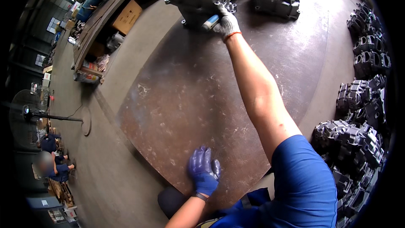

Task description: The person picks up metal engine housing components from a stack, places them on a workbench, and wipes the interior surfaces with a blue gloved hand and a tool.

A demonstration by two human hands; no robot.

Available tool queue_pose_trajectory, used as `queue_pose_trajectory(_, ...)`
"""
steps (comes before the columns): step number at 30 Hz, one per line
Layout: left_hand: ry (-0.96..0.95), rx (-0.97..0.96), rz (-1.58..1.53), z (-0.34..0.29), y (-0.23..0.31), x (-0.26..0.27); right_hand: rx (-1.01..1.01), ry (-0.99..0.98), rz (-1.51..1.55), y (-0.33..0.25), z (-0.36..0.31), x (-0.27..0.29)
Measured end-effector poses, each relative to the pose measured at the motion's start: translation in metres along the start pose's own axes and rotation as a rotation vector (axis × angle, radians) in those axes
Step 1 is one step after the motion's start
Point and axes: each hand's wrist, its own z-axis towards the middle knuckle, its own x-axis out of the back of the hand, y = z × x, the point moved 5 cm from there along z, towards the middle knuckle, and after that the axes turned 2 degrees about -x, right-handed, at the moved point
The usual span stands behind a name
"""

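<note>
My left hand (203, 169), in a purple-blue coated glove, lies palm down near the table's front edge, fingers stretched out, holding nothing. My right arm reaches far across the table. Its hand (228, 24) wears a pale knit glove with an orange-red cuff and is closed around a short blue-and-silver hand tool (211, 22), whose exact kind I cannot make out. The fingertips are at the lower right corner of a grey metal casting housing (200, 0), touching or nearly touching it. The top of that housing is cut off by the frame edge.
More castings (276, 0) stand along the table's far side. The brown metal table (168, 114) has scuffs. Stacked castings (350, 135) line the right. At left are a wooden bench (110, 10) with a cardboard box (127, 17), a standing fan (29, 112) and a seated person (57, 169).
</note>
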Motion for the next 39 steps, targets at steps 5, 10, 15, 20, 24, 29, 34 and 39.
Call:
queue_pose_trajectory(5,0.073,-0.005,0.015,-0.008,0.001,0.003,-0.145,-0.001,0.069,0.008,-0.074,-0.014)
queue_pose_trajectory(10,0.142,-0.041,0.028,-0.015,0.008,0.010,-0.284,-0.062,0.171,-0.013,-0.202,-0.019)
queue_pose_trajectory(15,0.196,-0.066,-0.130,-0.018,0.012,0.016,-0.048,-0.080,-0.502,-0.044,-0.326,0.033)
queue_pose_trajectory(20,0.623,-0.056,-0.350,0.052,0.059,0.103,-0.364,0.051,-0.095,-0.068,-0.434,0.006)
queue_pose_trajectory(24,0.675,-0.446,-0.259,0.118,0.156,0.219,-0.310,0.094,-0.034,-0.085,-0.492,0.002)
queue_pose_trajectory(29,0.181,-0.396,-0.037,0.176,0.164,0.195,-0.347,0.104,0.021,-0.068,-0.496,0.026)
queue_pose_trajectory(34,0.221,-0.410,-0.346,0.196,0.112,0.178,-0.245,0.096,-0.189,-0.092,-0.499,-0.008)
queue_pose_trajectory(39,0.380,-0.264,-0.735,0.116,0.075,0.237,-0.304,-0.033,-0.400,-0.120,-0.524,-0.077)
